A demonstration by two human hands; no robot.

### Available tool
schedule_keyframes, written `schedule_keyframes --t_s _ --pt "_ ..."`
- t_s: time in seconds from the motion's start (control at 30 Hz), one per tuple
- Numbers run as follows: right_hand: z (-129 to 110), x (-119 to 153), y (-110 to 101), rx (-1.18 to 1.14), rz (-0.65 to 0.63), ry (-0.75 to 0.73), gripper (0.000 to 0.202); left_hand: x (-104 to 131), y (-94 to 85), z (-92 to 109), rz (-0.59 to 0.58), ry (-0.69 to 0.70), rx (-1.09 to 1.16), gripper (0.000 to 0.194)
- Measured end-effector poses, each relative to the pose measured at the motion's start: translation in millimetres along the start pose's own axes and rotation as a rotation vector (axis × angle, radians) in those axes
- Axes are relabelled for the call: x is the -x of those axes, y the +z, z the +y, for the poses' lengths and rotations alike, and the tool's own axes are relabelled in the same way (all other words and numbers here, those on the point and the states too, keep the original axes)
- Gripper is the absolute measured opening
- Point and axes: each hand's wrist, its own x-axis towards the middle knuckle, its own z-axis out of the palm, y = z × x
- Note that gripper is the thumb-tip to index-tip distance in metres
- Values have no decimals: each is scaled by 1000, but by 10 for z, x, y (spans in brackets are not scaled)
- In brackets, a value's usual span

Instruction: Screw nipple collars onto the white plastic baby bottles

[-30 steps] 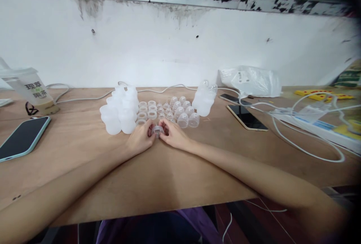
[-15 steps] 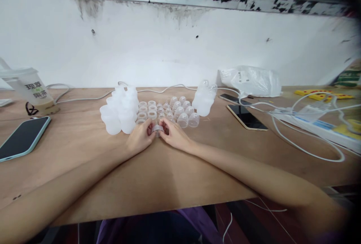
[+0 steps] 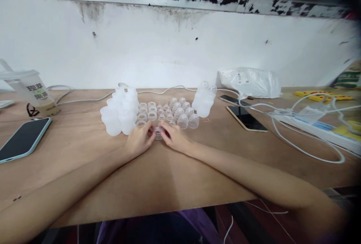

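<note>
Your left hand (image 3: 141, 137) and right hand (image 3: 175, 137) are pinching clear ring (image 3: 158, 135) from both sides, just nearer you than ring rows (image 3: 142, 119). Any uneven squeezing is risking slip; any forward nudging, toppled teats (image 3: 169, 117).

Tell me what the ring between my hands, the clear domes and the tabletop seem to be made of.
Ring: probably smooth, translucent plastic; it looks pale and partly see-through.
Clear domes: likely glossy plastic, transparent with bright highlights; glass isn't ruled out.
Tabletop: seemingly wood or wood-look board, low sheen, mottled brown.
</note>
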Motion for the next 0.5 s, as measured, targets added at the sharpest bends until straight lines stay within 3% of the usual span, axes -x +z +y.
schedule_keyframes --t_s 0.27,0.37,0.5 --pt "-23 -11 -42 -105 1 15 21 10 17 -14 56 -18 -71 9" --pt "-48 -8 -81 -302 -9 26 31 25 -4 -35 114 -37 -99 8" --pt "-42 8 -65 -684 -95 179 34 51 -61 2 101 -14 -167 9"
